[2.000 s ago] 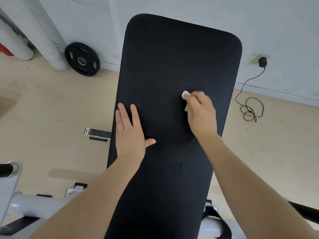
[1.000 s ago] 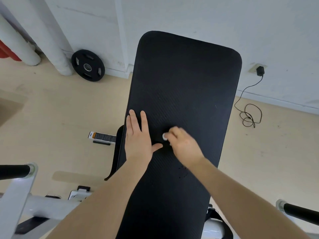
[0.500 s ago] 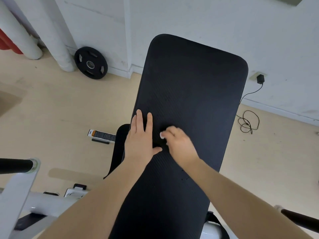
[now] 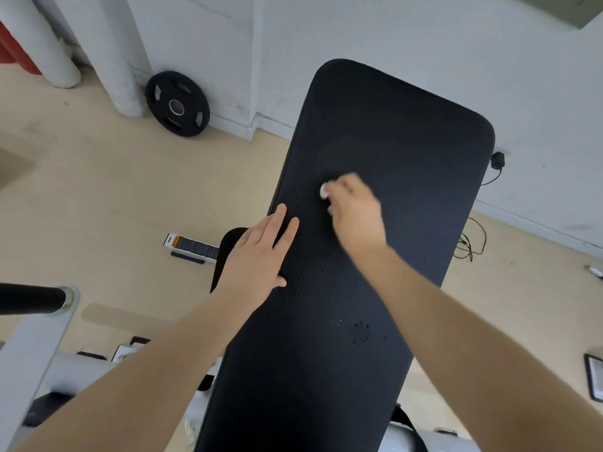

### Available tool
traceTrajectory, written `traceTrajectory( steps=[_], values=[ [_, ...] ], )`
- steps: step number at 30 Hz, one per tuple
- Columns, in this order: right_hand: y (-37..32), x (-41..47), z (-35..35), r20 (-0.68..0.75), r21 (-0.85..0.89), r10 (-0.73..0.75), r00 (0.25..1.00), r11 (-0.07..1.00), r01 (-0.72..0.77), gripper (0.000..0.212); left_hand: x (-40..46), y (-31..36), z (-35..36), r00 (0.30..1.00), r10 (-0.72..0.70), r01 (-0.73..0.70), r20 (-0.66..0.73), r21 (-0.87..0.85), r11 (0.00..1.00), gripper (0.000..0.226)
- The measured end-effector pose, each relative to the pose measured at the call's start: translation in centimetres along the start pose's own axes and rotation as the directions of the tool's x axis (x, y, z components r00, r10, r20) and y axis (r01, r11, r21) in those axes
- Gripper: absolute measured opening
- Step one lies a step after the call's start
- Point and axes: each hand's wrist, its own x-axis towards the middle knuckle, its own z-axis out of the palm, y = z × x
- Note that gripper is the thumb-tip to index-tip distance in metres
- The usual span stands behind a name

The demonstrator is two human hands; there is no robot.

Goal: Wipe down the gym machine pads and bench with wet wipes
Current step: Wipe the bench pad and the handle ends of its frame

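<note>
Bench pad (image 4: 391,141): weight plate (image 4: 177,103) beyond.

a: entry, head view. what of the person's body was in frame?

b: two forearms and two hands only. left hand (image 4: 261,256) and right hand (image 4: 354,213) were both bare; no gloves.

a: sleeves?

b: none seen. both forearms were uncovered from wrist to the lower frame edge, so any garment lay out of view.

a: rings, watch, bands?

b: none were visible on the fingers or wrists that showed. right hand was motion-blurred, so fine detail there could not be read. left hand's nails looked short and unpainted.
</note>
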Motion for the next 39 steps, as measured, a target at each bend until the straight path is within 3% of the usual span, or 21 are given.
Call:
traceTrajectory(
  steps=[3, 6, 7, 9, 11, 12, 14, 16, 19, 21, 23, 25, 26, 27, 30, 33, 35, 39],
  values=[
    [-2.1, -4.9, 0.7, 0.158, 0.032, -0.079, 0.984, 0.997, 0.075, 0.032, -0.3, -0.6, 0.3, 0.996, 0.057, -0.063, -0.068, -0.087, 0.994, 0.1],
    [-2.5, -5.9, 0.7, 0.27, 0.054, -0.148, 0.951, 0.989, 0.138, 0.035, 0.0, -1.5, 0.2, 0.998, 0.009, -0.037, -0.063, -0.463, 0.886, 0.086],
    [-2.3, -5.1, 0.6, 0.275, 0.047, -0.17, 0.946, 0.985, 0.164, 0.034, 0.2, -1.6, 0.0, 0.997, -0.043, -0.006, -0.066, -0.613, 0.79, 0.077],
    [-2.2, -2.0, 0.2, 0.231, 0.018, -0.124, 0.965, 0.992, 0.123, 0.029, 0.3, -1.7, -0.8, 0.977, -0.208, 0.059, -0.049, -0.874, 0.482, 0.06],
    [-2.6, 2.0, 0.0, 0.102, -0.002, 0.021, 0.995, 1.0, -0.021, 0.023, 0.1, -2.0, -1.3, 0.944, -0.327, 0.131, 0.051, -0.965, 0.228, 0.055],
    [-3.0, 3.7, 0.0, 0.052, -0.002, 0.093, 0.994, 0.996, -0.093, 0.02, 0.0, -2.3, -1.2, 0.931, -0.354, 0.166, 0.086, -0.965, 0.202, 0.057],
    [-3.6, 5.8, 0.6, 0.011, 0.001, 0.172, 0.985, 0.985, -0.172, 0.019, -0.6, -2.9, -0.5, 0.933, -0.345, 0.201, 0.105, -0.945, 0.257, 0.064],
    [-4.9, 5.6, 1.3, -0.003, -0.005, 0.146, 0.989, 0.989, -0.146, 0.019, -1.1, -3.2, 0.2, 0.948, -0.3, 0.208, 0.109, -0.923, 0.323, 0.066],
    [-6.7, 1.0, 2.9, 0.121, 0.061, 0.073, 0.99, 0.995, -0.081, 0.015, -1.6, -3.0, 1.1, 0.952, -0.272, 0.232, 0.14, -0.908, 0.348, 0.062],
    [-7.8, -3.1, 3.8, 0.236, 0.081, -0.045, 0.971, 0.996, 0.026, 0.024, -2.1, -3.0, 1.7, 0.948, -0.277, 0.256, 0.16, -0.897, 0.361, 0.064],
    [-8.4, -5.7, 3.8, 0.313, 0.104, -0.141, 0.939, 0.988, 0.114, 0.032, -2.6, -2.9, 2.1, 0.938, -0.275, 0.291, 0.21, -0.909, 0.297, 0.073],
    [-8.3, -5.7, 3.1, 0.349, 0.113, -0.271, 0.897, 0.963, 0.246, 0.028, -2.7, -3.0, 2.0, 0.918, -0.281, 0.322, 0.28, -0.939, 0.119, 0.08],
    [-7.9, -4.8, 2.6, 0.347, 0.088, -0.257, 0.902, 0.966, 0.241, 0.018, -2.6, -3.0, 2.1, 0.91, -0.285, 0.328, 0.3, -0.943, 0.055, 0.08],
    [-7.3, -3.3, 2.0, 0.343, 0.028, -0.199, 0.918, 0.979, 0.202, 0.013, -2.5, -3.1, 2.2, 0.911, -0.281, 0.326, 0.301, -0.944, 0.044, 0.079],
    [-3.4, 1.5, 0.7, 0.115, -0.068, -0.013, 0.993, 0.997, 0.02, 0.016, -2.7, -3.2, 3.0, 0.936, -0.206, 0.325, 0.287, -0.927, 0.185, 0.079],
    [-1.8, 3.4, 0.2, -0.039, -0.014, 0.052, 0.998, 0.998, -0.053, 0.024, -3.1, -3.3, 3.6, 0.926, -0.169, 0.362, 0.336, -0.919, 0.158, 0.084],
    [-3.0, 1.7, 0.9, -0.002, 0.029, 0.035, 0.999, 0.999, -0.035, 0.022, -3.0, -3.5, 3.6, 0.922, -0.174, 0.365, 0.344, -0.926, 0.1, 0.085],
    [-6.0, -7.3, 2.8, 0.244, 0.079, -0.12, 0.962, 0.992, 0.103, 0.026, -3.0, -3.2, 2.9, 0.926, -0.174, 0.333, 0.335, -0.942, -0.039, 0.084]
  ],
)
